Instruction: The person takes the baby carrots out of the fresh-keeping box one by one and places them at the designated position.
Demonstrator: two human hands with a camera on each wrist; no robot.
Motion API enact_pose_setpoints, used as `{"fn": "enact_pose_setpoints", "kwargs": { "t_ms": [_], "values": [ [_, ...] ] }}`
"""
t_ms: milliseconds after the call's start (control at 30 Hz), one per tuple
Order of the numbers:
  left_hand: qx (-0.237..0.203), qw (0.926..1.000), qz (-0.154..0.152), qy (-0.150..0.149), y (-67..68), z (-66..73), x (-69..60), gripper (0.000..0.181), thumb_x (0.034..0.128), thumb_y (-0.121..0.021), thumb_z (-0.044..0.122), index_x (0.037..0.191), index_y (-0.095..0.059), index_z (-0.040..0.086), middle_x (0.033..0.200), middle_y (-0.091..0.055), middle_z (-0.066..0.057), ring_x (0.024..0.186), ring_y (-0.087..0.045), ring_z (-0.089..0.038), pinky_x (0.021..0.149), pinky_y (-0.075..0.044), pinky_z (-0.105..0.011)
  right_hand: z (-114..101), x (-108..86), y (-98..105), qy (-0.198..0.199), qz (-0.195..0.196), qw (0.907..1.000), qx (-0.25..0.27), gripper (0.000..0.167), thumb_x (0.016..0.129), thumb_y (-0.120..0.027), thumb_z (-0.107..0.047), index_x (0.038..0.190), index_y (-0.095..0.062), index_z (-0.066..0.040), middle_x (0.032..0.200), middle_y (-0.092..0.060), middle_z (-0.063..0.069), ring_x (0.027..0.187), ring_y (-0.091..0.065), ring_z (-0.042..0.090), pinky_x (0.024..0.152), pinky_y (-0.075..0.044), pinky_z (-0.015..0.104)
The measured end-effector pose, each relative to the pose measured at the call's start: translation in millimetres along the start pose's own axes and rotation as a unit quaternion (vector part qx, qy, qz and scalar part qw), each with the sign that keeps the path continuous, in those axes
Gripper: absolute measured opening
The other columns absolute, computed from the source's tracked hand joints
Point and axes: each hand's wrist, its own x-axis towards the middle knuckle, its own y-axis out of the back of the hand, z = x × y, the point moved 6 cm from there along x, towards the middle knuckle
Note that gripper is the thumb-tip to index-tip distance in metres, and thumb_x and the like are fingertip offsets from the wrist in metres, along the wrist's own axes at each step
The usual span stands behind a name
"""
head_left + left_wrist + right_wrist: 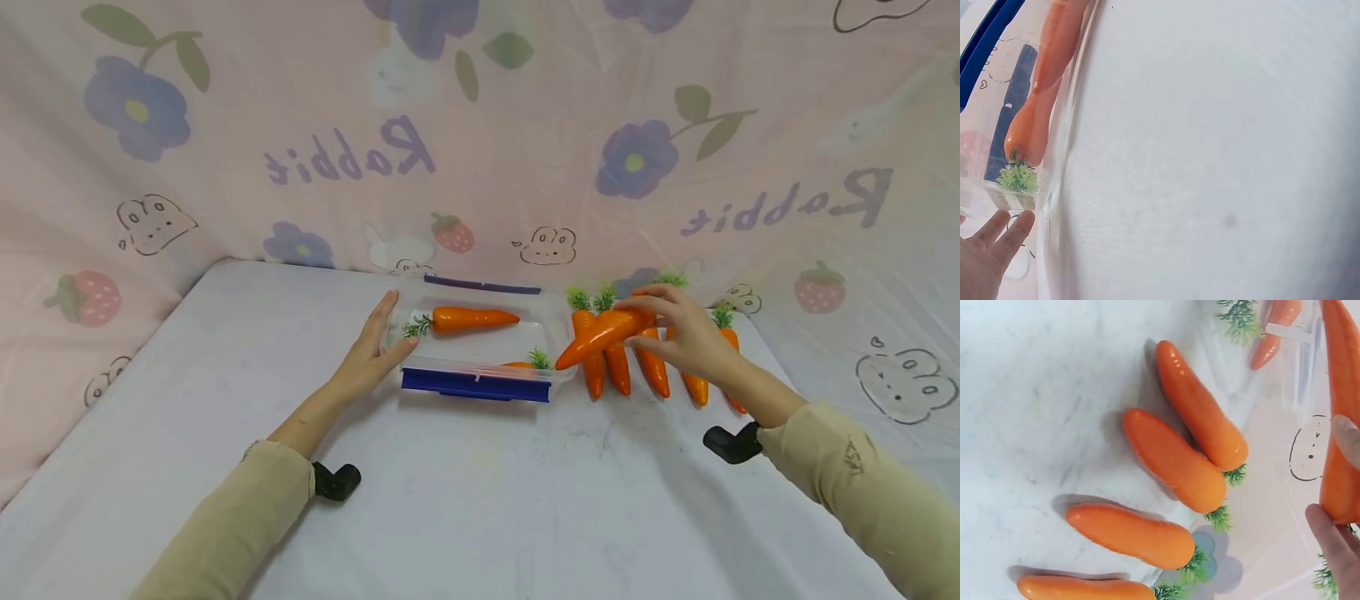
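Observation:
My right hand (693, 333) grips a toy carrot (600, 337) by its thick end, thumb on one side and fingers on the other. The carrot's tip points left and down, near the right end of a clear plastic box (476, 385) with blue latch flaps. Straight fingers of my left hand (367, 354) rest against the box's left end, as the left wrist view also shows. Inside the box lies one carrot (474, 319), its green top to the left. A second carrot (519, 364) lies along the front wall, mostly hidden behind the blue flap.
Several more carrots (1160, 462) lie in a row on the white table right of the box, green tops toward the back. A printed cloth (495, 150) hangs behind the table. Black wrist mounts (337, 482) stick out from both sleeves.

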Motion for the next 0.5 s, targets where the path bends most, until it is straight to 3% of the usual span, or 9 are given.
{"fn": "enact_pose_setpoints", "kwargs": {
  "t_ms": [67,133,200,267,367,433,500],
  "values": [
    [0.001,1.0,-0.002,0.001,-0.3,0.4,0.1,0.077,0.0966,-0.052,0.031,0.156,-0.003,0.023,0.163,0.001,-0.004,0.149,-0.002,-0.03,0.115,-0.007,-0.063,3,-2.7,2,-0.003,0.002,1.0,-0.001,0.048,0.073,-0.079,0.004,0.118,-0.065,-0.005,0.122,-0.053,0.019,0.102,-0.056,0.032,0.078,-0.045,0.005],
    [0.001,1.0,-0.004,0.003,-0.7,1.5,-0.1,0.077,0.0968,-0.052,0.03,0.156,-0.002,0.022,0.163,0.001,-0.004,0.149,-0.002,-0.03,0.115,-0.007,-0.063,6,-5.5,4,-0.009,0.001,1.0,-0.002,0.048,0.073,-0.079,0.002,0.119,-0.065,-0.006,0.124,-0.053,0.019,0.103,-0.056,0.031,0.078,-0.042,0.002],
    [-0.004,1.0,-0.006,0.006,-0.9,4.3,-1.0,0.076,0.0971,-0.051,0.027,0.156,-0.003,0.02,0.163,0.002,-0.005,0.149,-0.001,-0.031,0.115,-0.007,-0.062,8,-8.7,5,-0.014,-0.003,0.9998,-0.011,0.048,0.074,-0.079,0.0,0.119,-0.065,-0.007,0.125,-0.053,0.018,0.103,-0.056,0.031,0.078,-0.048,0.009],
    [-0.009,0.9999,-0.009,0.008,0.1,12.4,-3.6,0.076,0.0971,-0.051,0.024,0.156,-0.003,0.015,0.162,0.002,-0.008,0.148,-0.001,-0.033,0.115,-0.006,-0.063,9,-12.1,6,-0.015,-0.012,0.9997,-0.015,0.047,0.074,-0.079,0.0,0.118,-0.065,-0.007,0.125,-0.053,0.019,0.104,-0.055,0.032,0.08,-0.052,0.024],
    [-0.015,0.9997,-0.012,0.012,3.0,27.9,-8.6,0.075,0.0967,-0.05,0.019,0.155,-0.004,0.009,0.162,0.001,-0.013,0.148,-0.001,-0.036,0.115,-0.006,-0.063,10,-16.9,4,-0.008,-0.028,0.9995,-0.014,0.047,0.073,-0.079,0.001,0.118,-0.065,-0.006,0.125,-0.053,0.02,0.105,-0.053,0.035,0.08,-0.049,0.047],
    [-0.014,0.9997,-0.013,0.014,4.4,37.0,-11.7,0.074,0.0967,-0.05,0.018,0.155,-0.004,0.006,0.161,0.001,-0.015,0.148,-0.001,-0.037,0.115,-0.007,-0.063,9,-20.1,2,-0.002,-0.035,0.9993,-0.011,0.048,0.073,-0.079,0.001,0.118,-0.064,-0.006,0.125,-0.053,0.02,0.106,-0.051,0.034,0.08,-0.047,0.05],
    [-0.012,0.9997,-0.013,0.015,4.7,40.8,-12.9,0.074,0.0967,-0.049,0.017,0.154,-0.004,0.006,0.161,0.001,-0.016,0.147,-0.001,-0.038,0.115,-0.007,-0.063,10,-23.3,-1,0.001,-0.045,0.999,-0.007,0.048,0.073,-0.079,0.001,0.118,-0.064,-0.007,0.125,-0.053,0.019,0.101,-0.052,0.029,0.075,-0.049,0.044]
  ]
}}
